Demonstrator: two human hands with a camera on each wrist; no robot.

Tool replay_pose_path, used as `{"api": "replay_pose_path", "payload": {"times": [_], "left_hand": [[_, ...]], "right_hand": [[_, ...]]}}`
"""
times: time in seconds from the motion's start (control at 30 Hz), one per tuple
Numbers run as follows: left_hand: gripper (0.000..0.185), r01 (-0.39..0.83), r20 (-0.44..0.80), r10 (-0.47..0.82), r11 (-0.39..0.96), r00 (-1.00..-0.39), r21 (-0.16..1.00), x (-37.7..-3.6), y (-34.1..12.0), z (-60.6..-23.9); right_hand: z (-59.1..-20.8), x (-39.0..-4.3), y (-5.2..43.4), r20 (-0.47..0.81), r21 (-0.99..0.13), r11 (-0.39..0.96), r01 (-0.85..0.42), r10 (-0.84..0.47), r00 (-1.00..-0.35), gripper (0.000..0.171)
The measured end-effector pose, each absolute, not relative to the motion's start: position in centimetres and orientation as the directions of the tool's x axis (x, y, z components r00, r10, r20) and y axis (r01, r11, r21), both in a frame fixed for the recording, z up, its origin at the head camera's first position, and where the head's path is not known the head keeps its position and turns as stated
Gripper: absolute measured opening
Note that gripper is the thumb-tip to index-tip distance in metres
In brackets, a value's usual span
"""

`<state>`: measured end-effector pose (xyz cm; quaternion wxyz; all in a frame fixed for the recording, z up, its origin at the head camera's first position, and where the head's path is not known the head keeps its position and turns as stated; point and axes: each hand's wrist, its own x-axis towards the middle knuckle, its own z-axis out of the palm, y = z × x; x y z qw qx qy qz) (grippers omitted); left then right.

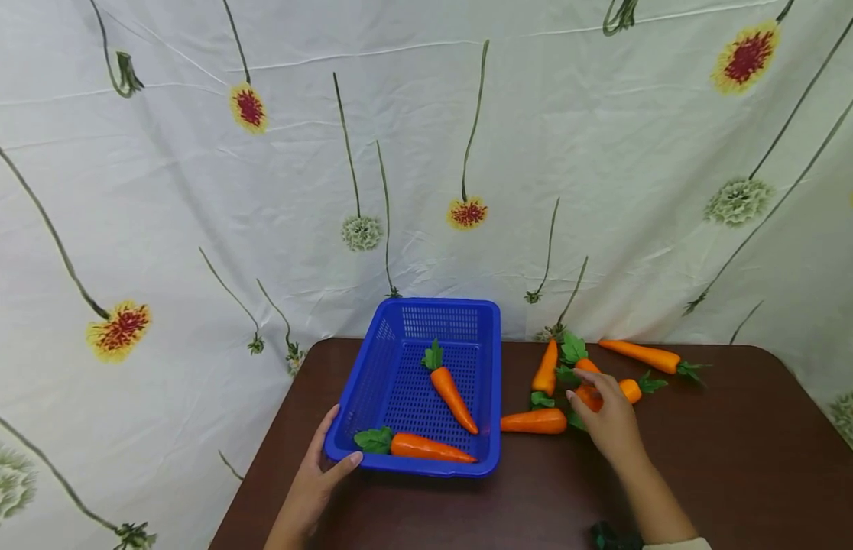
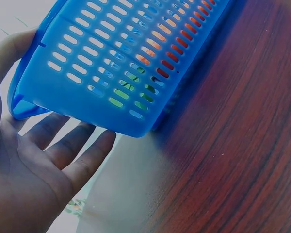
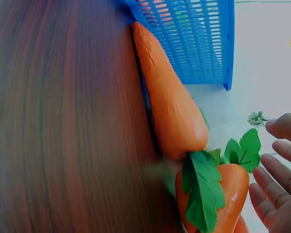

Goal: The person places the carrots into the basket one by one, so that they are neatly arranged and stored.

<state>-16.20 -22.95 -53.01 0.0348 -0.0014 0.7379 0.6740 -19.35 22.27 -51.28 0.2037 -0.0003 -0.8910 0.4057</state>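
Observation:
A blue slotted basket stands on the brown table with two orange toy carrots inside, one along the front wall and one slanted in the middle. My left hand is at the basket's near-left corner, thumb against the rim. In the left wrist view its fingers lie straight under the basket. My right hand hovers over several carrots to the basket's right, fingers spread beside a leafy carrot without touching it. Another carrot lies against the basket.
More carrots lie on the table: one upright-slanted, one pointing left, one far right. A flowered white cloth hangs behind and beside the table. The table's left edge is just beside the basket.

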Motion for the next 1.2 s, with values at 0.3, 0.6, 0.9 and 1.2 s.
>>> {"api": "replay_pose_path", "payload": {"times": [0.3,0.6,0.9,1.2], "left_hand": [[0.079,-0.039,-0.044,0.053,0.093,-0.998,0.995,-16.1,-22.9,-52.8],[0.079,-0.035,-0.04,0.054,0.089,-0.998,0.995,-16.2,-22.9,-52.7],[0.08,-0.039,-0.044,0.05,0.096,-0.998,0.995,-16.1,-22.9,-52.7],[0.08,-0.036,-0.041,0.052,0.091,-0.998,0.995,-16.2,-22.9,-52.8]], "right_hand": [[-51.6,-18.6,23.3,0.347,-0.703,0.697,-0.139,0.166,-0.923,0.044],[-52.2,-18.2,23.9,0.284,-0.682,0.726,-0.084,0.158,-0.946,0.049],[-52.9,-17.9,24.4,0.196,-0.695,0.719,-0.017,0.166,-0.967,0.053],[-53.1,-17.7,24.6,0.158,-0.704,0.71,0.012,0.174,-0.972,0.054]]}}
